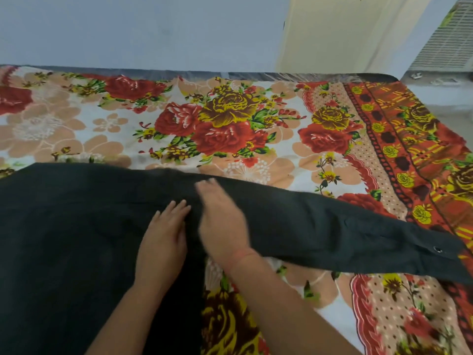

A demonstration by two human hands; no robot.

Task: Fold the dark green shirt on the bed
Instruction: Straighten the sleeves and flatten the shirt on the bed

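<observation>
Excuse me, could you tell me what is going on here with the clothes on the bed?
A person is working on a dark green shirt spread over a bed with a floral bedsheet. Both hands lie flat and open on the cloth near where a long sleeve joins the body: the left hand presses down, the right hand is blurred with motion beside it. The sleeve stretches out to the right, its cuff snap showing. No fold is visible yet.
</observation>
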